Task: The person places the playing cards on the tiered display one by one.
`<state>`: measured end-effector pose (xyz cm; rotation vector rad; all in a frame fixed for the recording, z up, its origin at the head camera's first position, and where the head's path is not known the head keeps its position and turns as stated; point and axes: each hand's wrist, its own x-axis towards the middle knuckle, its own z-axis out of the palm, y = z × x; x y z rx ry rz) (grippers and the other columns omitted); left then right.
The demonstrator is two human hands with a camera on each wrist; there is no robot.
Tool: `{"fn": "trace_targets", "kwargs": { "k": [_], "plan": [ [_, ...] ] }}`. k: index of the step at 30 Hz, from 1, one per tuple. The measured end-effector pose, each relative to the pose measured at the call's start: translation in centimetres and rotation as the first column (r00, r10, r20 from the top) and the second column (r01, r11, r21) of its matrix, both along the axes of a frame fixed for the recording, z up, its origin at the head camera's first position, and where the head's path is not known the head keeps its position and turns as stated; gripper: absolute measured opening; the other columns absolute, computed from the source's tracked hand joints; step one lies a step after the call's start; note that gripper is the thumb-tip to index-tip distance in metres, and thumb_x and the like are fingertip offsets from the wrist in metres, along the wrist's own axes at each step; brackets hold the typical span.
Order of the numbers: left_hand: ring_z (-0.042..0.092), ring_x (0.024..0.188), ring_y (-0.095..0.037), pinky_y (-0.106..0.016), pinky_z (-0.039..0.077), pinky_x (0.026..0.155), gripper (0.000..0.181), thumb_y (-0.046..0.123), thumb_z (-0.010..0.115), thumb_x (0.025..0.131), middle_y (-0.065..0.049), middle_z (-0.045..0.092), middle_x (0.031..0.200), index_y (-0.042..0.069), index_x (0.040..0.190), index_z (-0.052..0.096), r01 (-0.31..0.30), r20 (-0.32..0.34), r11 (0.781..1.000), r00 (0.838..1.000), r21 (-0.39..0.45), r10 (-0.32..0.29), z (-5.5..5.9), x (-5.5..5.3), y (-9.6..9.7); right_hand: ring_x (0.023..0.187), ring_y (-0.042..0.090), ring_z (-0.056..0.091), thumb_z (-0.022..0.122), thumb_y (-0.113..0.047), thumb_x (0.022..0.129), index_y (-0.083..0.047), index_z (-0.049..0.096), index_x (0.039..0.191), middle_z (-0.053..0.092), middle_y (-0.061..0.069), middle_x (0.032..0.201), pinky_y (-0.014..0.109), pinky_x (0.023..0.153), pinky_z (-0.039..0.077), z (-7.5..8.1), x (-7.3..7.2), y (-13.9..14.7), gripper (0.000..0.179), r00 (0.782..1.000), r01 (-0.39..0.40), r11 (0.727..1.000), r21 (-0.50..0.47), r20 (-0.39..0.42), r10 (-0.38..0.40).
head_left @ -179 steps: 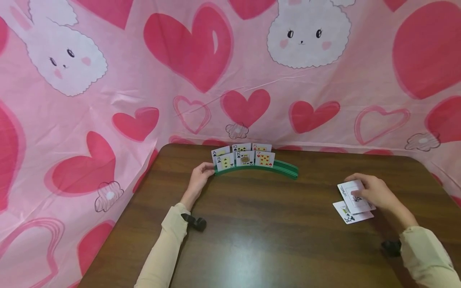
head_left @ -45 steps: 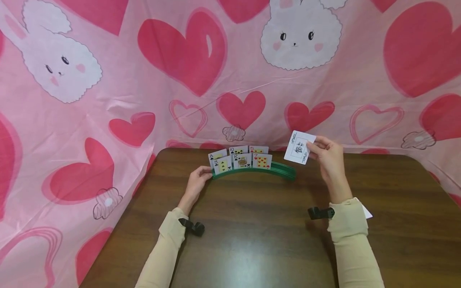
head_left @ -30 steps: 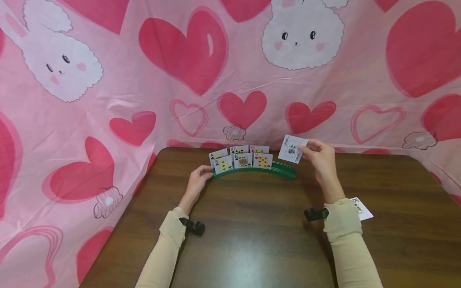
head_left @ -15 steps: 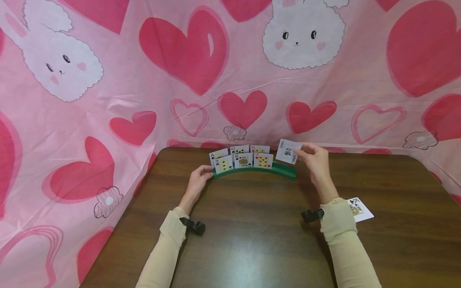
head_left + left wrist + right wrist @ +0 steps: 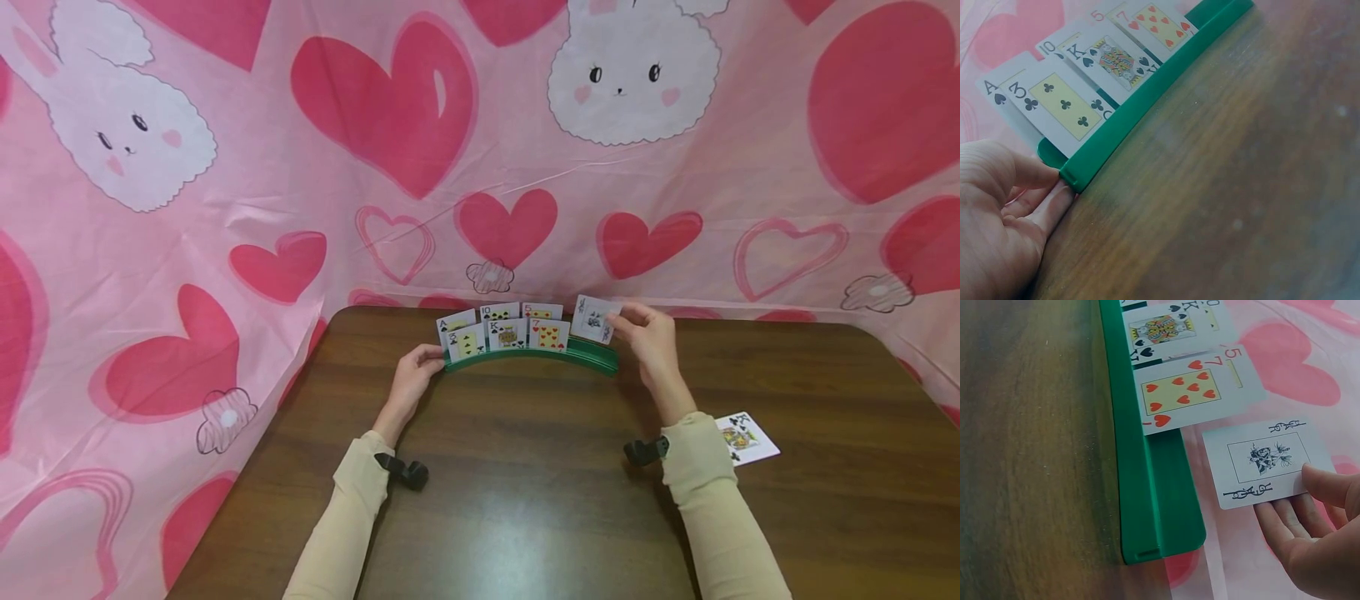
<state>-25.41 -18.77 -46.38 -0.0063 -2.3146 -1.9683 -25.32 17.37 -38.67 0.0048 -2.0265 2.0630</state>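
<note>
A curved green card holder (image 5: 592, 356) stands near the table's far edge, with two rows of playing cards upright in its left part. In front are the three of clubs (image 5: 1063, 103), king of spades (image 5: 1113, 59) and seven of hearts (image 5: 1185, 394); an ace, a ten and a five show behind. My left hand (image 5: 408, 379) pinches the holder's left end between thumb and fingers. With thumb in front and fingers behind, my right hand (image 5: 656, 346) holds a black-and-white joker card (image 5: 1266, 462) by its right edge. The joker is just above the holder's right part, beside the seven.
A king of clubs (image 5: 750, 439) lies face up on the brown wooden table (image 5: 510, 500), partly hidden by the right sleeve. Behind the table hangs a pink cloth (image 5: 517, 108) with hearts and rabbits. Each wrist wears a small black camera (image 5: 405, 472).
My right hand picked the joker up from over the king of clubs and carried it left to the holder, lately lowering it. More of the king shows now. My left hand stays at the holder's end.
</note>
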Motion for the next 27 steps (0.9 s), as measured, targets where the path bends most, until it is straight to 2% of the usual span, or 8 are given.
{"fn": "trace_targets", "kwargs": {
  "k": [5,6,15,24,27],
  "plan": [
    [0.054,0.094,-0.016,-0.029,0.043,0.080,0.017,0.004,0.057,0.083,-0.009,0.059,0.105,0.005,0.100,0.061,-0.003,0.009,1.000,1.000,-0.011,0.003,0.03,0.05,-0.01,0.078,0.014,0.060,0.070,-0.015,0.075,-0.002,0.065,0.100,0.064,0.000,0.088,0.022,0.068,0.049,-0.21,-0.14,-0.15,0.029,1.000,0.002,1.000,0.003,0.013,-0.002],
    [0.054,0.094,-0.016,-0.029,0.043,0.081,0.017,0.005,0.057,0.083,-0.009,0.059,0.105,0.005,0.100,0.061,-0.003,0.010,1.000,1.000,-0.013,0.004,0.03,0.05,-0.01,0.080,0.015,0.060,0.069,-0.015,0.076,0.000,0.063,0.102,0.063,0.001,0.089,0.022,0.069,0.049,0.28,0.19,-0.46,0.031,0.999,0.028,0.998,0.053,0.039,-0.030],
    [0.054,0.095,-0.016,-0.031,0.042,0.082,0.017,0.005,0.057,0.083,-0.009,0.059,0.105,0.005,0.100,0.061,0.007,0.012,1.000,1.000,-0.011,-0.006,0.08,0.04,0.01,0.086,0.019,0.059,0.066,-0.019,0.079,0.001,0.060,0.108,0.062,0.005,0.097,0.026,0.075,0.048,-0.05,0.00,-0.52,0.036,0.995,-0.003,0.995,0.096,0.099,-0.006],
    [0.054,0.096,-0.016,-0.031,0.042,0.082,0.017,0.005,0.057,0.083,-0.009,0.060,0.105,0.005,0.100,0.061,0.002,0.006,1.000,1.000,-0.028,-0.002,0.05,0.08,-0.01,0.083,0.018,0.061,0.066,-0.016,0.079,0.004,0.059,0.107,0.064,0.000,0.090,0.026,0.074,0.048,-0.26,0.07,-0.67,0.034,0.996,-0.019,0.996,0.085,0.083,0.012],
    [0.054,0.095,-0.016,-0.031,0.042,0.082,0.017,0.005,0.058,0.083,-0.009,0.060,0.104,0.005,0.100,0.061,-0.001,0.009,1.000,1.000,-0.025,0.001,0.02,0.11,-0.01,0.084,0.019,0.062,0.065,-0.016,0.080,0.004,0.059,0.107,0.063,0.000,0.090,0.031,0.077,0.047,-0.43,-0.04,-0.63,0.034,0.996,-0.019,0.996,0.091,0.086,0.012]
  ]
}}
